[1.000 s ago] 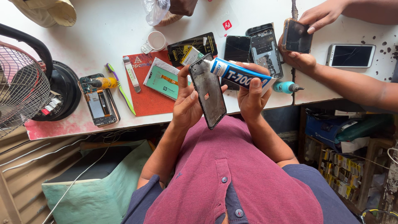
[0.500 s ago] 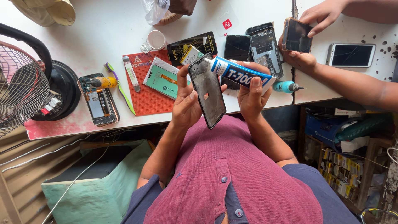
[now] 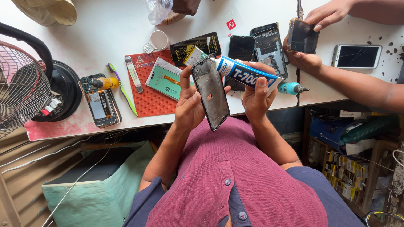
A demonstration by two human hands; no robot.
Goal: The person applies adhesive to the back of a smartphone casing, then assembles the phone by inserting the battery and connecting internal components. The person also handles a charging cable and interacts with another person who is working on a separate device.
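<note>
Above the edge of the white table (image 3: pixel 105 29), seen from the head camera, the person holds a stripped phone frame (image 3: pixel 210 91) in the left hand (image 3: pixel 188 107); the fingers are closed around its lower long edge, and the frame stands tilted, its open inner side turned up toward the face, probably so that the rim is easy to see. The right hand (image 3: pixel 255 98) is wrapped firmly around a blue and white glue tube (image 3: pixel 246 74), with the thumb pressing on top; the tube lies almost flat and its tip meets the top corner of the frame, as it seems, to put glue along the rim. Just beside this hand a teal cap (image 3: pixel 291 88) lies at the table edge, near enough to be taken again. Behind the hands is a red work mat (image 3: pixel 149 103) with a green-backed screen part (image 3: pixel 166 79) on it, and a green toothbrush (image 3: pixel 122 88) lies along the left side of the mat. Further left an opened phone (image 3: pixel 100 105) lies flat beside a black fan base (image 3: pixel 63 90). On the right, another person's hands (image 3: pixel 311 40) hold a dark phone above the table, and a white phone (image 3: pixel 357 56) with a cracked glass lies near them.
</note>
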